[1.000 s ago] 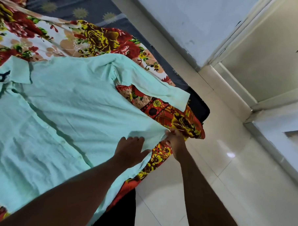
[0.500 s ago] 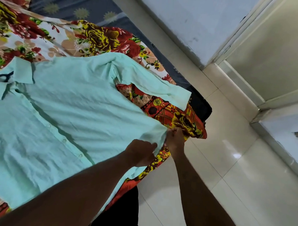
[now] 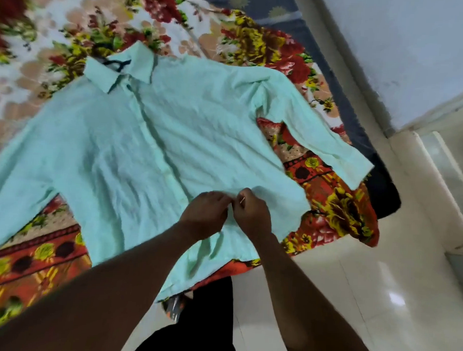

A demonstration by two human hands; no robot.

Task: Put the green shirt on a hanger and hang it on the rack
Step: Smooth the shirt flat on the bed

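Lying front-up on the floral bedspread [image 3: 59, 29] of the bed [image 3: 261, 6], the green shirt [image 3: 125, 149] was spread nearly flat. Its collar [image 3: 118, 72] pointed away from the person and its hem hung over the bed's near edge. One sleeve [image 3: 329, 147] stretched out toward the tiled floor [image 3: 379, 288], and the other ran off the opposite side of the view. Laid out this way, the whole front and the button placket [image 3: 157, 151] were within reach, which suited getting the garment ready for a hanger.

Both hands met low on the shirt front, just beside the placket. The left hand [image 3: 205, 214] and the right hand [image 3: 252, 216] each had fingers curled in, pinching a small raised fold of cloth between them, knuckles almost touching. Such a close two-handed pinch looked like fine work on the fabric, perhaps a button or a crease, though the spot was too small to tell which.

Neither a hanger nor a rack showed anywhere in view, so by my reading the task was at an early, preparatory step, with the shirt not yet on a hanger. Thin cloth like this would slide and bunch easily, and the overhanging hem could drag it toward the floor if the hands tugged it.
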